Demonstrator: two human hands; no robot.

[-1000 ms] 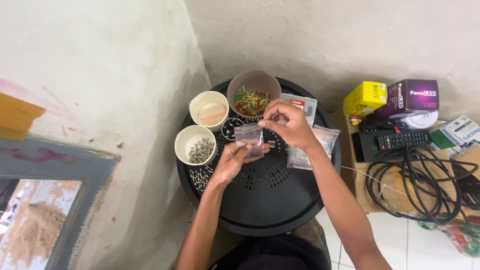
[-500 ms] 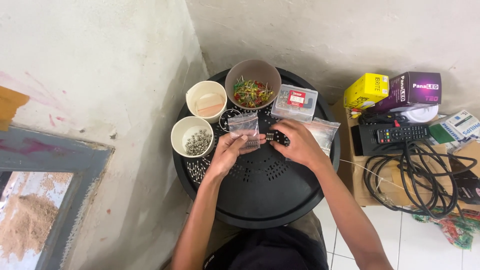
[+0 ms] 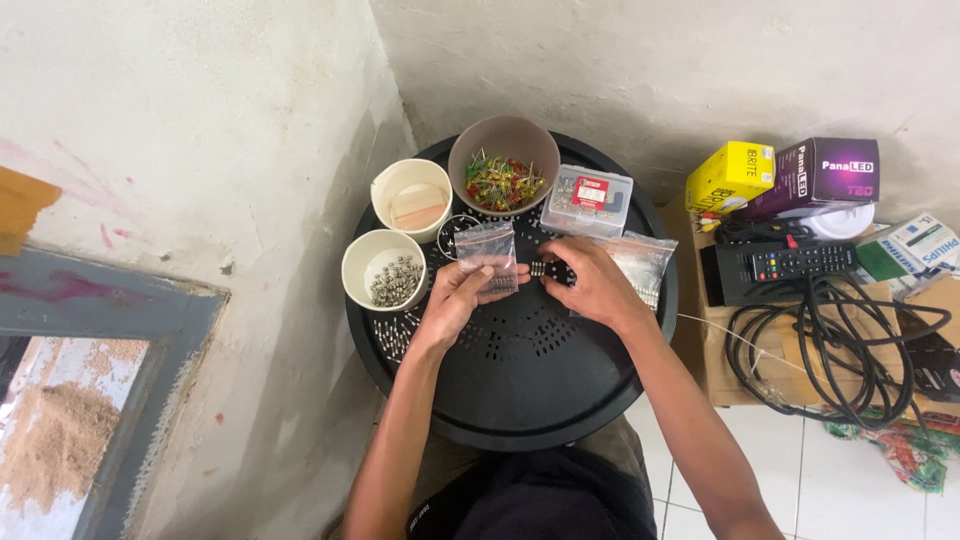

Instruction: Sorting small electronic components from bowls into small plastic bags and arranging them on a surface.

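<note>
Clear plastic, pinched upright: the left hand [image 3: 455, 300] holds a small zip bag [image 3: 487, 252] w/ fingers [image 3: 497, 285] closed on its lower edge, mouth turned up, apparently so the contents stay put while the other hand works. The right hand [image 3: 590, 285] rests knuckles-up on the black round worktop [image 3: 520, 400], fingers curled down onto a small dark part [image 3: 548, 269] just beside the bag; whether they grip it or only press on it, cannot tell from overhead. Everything sits w/in easy reach, fanned beyond the fingertips: a grey bowl [image 3: 503, 150] of red, yellow and green components straight ahead, a cream cup [image 3: 411, 197] and a second cup [image 3: 383, 268] of silvery metal bits off to the left-hand side, a clear lidded box [image 3: 588, 200] just past the right fingers, and another clear bag [image 3: 640, 262] lying flat under and beside the right hand. Loose metal bits [image 3: 392, 335] lie scattered on the worktop near the left wrist. Well apart to the right, on a low cardboard surface, sit a yellow carton [image 3: 731, 175], a purple carton [image 3: 822, 172], a black remote [image 3: 800, 262] and coiled black cable [image 3: 830, 340], seemingly parked out of the way.
</note>
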